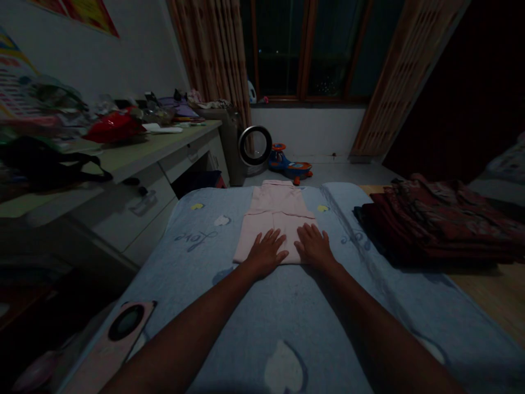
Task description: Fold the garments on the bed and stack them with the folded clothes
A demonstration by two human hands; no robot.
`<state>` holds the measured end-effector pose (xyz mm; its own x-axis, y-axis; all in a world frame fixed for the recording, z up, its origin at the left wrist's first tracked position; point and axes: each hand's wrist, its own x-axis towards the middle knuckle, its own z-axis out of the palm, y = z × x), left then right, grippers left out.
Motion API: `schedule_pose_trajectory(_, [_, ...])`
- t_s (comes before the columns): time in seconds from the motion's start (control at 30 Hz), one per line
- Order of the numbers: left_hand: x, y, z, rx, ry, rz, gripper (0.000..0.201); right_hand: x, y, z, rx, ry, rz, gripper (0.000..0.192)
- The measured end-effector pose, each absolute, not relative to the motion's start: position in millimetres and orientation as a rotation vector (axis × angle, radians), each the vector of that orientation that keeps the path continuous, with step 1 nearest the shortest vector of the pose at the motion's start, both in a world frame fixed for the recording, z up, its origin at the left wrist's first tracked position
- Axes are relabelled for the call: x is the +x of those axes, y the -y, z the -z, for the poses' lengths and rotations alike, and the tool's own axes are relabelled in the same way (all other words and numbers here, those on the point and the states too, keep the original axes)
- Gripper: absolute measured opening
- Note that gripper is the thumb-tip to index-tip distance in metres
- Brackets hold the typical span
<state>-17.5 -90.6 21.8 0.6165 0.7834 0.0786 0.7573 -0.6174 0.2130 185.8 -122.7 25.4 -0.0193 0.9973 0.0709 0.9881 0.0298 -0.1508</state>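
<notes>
A pale pink shirt (279,202) lies folded on a blue blanket (197,295), its collar end pointing away from me toward the window. My left hand (266,253) rests flat on the near left part of the shirt with fingers spread. On the near right part lies my right hand (315,244), palm down and fingers apart. Between the two hands a strip of pink cloth shows. Neither hand grips anything; the cloth under the palms is hidden.
To the right sits a stack of folded dark red clothes (435,224). A pink phone (127,328) lies at the blanket's lower left. Along the left wall runs a cluttered desk (164,148). Beyond the bed are a washing machine with its round door (255,145) open and a ride-on toy (290,164).
</notes>
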Motion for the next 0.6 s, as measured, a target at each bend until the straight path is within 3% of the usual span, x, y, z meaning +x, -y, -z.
schedule_pose_trajectory(0.17, [-19, 98, -16, 2.69, -1.272, -0.223, 0.061, 188, 121, -25, -2.075, 2.223, -0.283, 0.056])
schedule_pose_trajectory(0.4, [-13, 115, -15, 2.808, -1.05, -0.248, 0.065, 195, 84, -36, -1.849, 2.333, -0.324, 0.054])
schedule_pose_trajectory(0.6, [-14, 116, -11, 2.805, -1.032, -0.263, 0.061, 210, 46, -20, -1.978, 2.278, -0.288, 0.055])
